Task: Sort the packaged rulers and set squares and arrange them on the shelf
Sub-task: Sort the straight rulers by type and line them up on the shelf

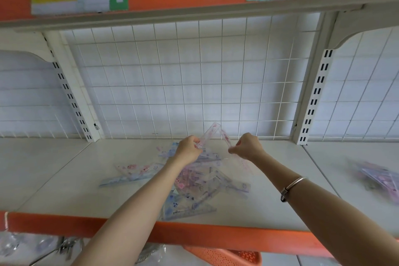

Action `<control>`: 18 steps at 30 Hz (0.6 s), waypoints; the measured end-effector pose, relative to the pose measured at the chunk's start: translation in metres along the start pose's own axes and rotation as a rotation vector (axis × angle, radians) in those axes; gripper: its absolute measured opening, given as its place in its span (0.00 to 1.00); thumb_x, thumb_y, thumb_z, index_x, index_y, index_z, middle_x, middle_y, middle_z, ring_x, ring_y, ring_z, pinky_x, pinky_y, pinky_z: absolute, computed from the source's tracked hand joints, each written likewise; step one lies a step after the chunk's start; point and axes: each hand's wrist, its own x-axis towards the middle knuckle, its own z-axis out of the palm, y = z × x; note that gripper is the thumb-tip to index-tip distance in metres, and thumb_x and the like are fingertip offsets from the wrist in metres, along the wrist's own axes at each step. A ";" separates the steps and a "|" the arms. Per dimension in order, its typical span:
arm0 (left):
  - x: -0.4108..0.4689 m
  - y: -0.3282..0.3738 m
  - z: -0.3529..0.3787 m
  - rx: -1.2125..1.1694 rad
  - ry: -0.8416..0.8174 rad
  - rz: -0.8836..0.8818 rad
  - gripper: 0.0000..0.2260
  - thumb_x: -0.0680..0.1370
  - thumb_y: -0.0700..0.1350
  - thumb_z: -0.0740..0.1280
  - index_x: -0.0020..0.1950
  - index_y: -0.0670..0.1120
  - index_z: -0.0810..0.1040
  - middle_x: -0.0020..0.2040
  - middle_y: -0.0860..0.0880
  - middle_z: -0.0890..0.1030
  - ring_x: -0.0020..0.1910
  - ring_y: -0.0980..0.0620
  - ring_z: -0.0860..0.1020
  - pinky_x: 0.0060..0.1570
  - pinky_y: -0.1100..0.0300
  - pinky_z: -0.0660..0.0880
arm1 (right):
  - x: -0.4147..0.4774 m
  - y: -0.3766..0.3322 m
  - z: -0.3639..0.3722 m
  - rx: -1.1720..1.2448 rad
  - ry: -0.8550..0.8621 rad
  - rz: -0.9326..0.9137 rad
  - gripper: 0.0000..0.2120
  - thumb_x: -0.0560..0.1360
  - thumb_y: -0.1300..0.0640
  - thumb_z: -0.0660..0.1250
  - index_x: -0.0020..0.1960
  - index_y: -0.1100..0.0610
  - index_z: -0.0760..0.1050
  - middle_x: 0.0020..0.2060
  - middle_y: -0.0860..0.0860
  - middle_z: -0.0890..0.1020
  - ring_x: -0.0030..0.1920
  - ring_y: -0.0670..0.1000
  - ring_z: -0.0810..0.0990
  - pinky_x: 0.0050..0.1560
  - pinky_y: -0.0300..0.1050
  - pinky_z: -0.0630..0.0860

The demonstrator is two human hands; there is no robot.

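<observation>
On the shelf (64, 179), a pile of packaged rulers and set squares (205, 181) lies centrally; a second pile (380, 177) sits at 3 o'clock. A wire grid (172, 84) stands behind. The left grip (187, 149) and right grip (246, 147) hold one packet (212, 134) above the central pile's far edge. A basket (226, 256) sits beneath, at 6 o'clock.

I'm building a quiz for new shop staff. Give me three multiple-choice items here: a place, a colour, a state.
1. The jumbled pile of clear packaged rulers and set squares lies: A in a drawer; B on the white shelf board; C on the floor.
2. The shelf's front edge strip is: A green; B blue; C orange.
3. The left hand and right hand: A lie flat; B each pinch raised clear packets; C hang down.
B, pile rests on board; C, strip plainly orange; B, fingers curl on packets.
</observation>
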 end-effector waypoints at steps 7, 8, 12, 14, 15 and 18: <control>-0.005 0.015 0.010 -0.269 -0.081 -0.111 0.12 0.77 0.33 0.63 0.59 0.41 0.70 0.45 0.43 0.75 0.36 0.49 0.73 0.34 0.59 0.70 | -0.001 -0.015 -0.001 0.546 -0.052 0.160 0.08 0.68 0.64 0.72 0.36 0.65 0.74 0.30 0.57 0.74 0.31 0.56 0.76 0.33 0.49 0.81; -0.006 0.017 0.011 -0.325 -0.093 -0.130 0.12 0.77 0.32 0.62 0.59 0.41 0.70 0.44 0.43 0.75 0.33 0.50 0.73 0.33 0.58 0.70 | -0.002 -0.017 0.001 0.614 -0.078 0.179 0.07 0.68 0.65 0.72 0.37 0.66 0.74 0.32 0.58 0.75 0.33 0.57 0.77 0.34 0.49 0.82; -0.011 0.023 0.016 -0.454 -0.134 -0.183 0.16 0.79 0.33 0.62 0.66 0.41 0.67 0.53 0.43 0.74 0.36 0.54 0.74 0.32 0.63 0.72 | -0.005 -0.020 0.011 0.704 -0.165 0.188 0.07 0.70 0.66 0.72 0.44 0.67 0.75 0.37 0.61 0.76 0.36 0.59 0.79 0.42 0.57 0.82; -0.013 0.024 0.017 -0.497 -0.146 -0.184 0.17 0.79 0.33 0.61 0.67 0.42 0.67 0.55 0.43 0.74 0.37 0.54 0.74 0.35 0.63 0.73 | -0.007 -0.021 0.016 0.711 -0.183 0.189 0.10 0.70 0.65 0.72 0.47 0.70 0.77 0.39 0.62 0.77 0.37 0.59 0.80 0.44 0.58 0.81; -0.015 0.024 0.018 -0.518 -0.154 -0.180 0.17 0.79 0.33 0.61 0.67 0.42 0.67 0.55 0.43 0.74 0.38 0.54 0.75 0.36 0.62 0.73 | -0.008 -0.022 0.018 0.717 -0.190 0.194 0.11 0.70 0.65 0.73 0.49 0.71 0.76 0.39 0.63 0.78 0.37 0.60 0.80 0.44 0.58 0.81; -0.016 0.023 0.019 -0.596 -0.161 -0.180 0.17 0.79 0.32 0.61 0.67 0.43 0.68 0.54 0.42 0.76 0.40 0.51 0.76 0.39 0.59 0.75 | -0.013 -0.024 0.020 0.763 -0.208 0.196 0.11 0.71 0.65 0.72 0.49 0.71 0.76 0.41 0.64 0.79 0.38 0.60 0.81 0.44 0.57 0.82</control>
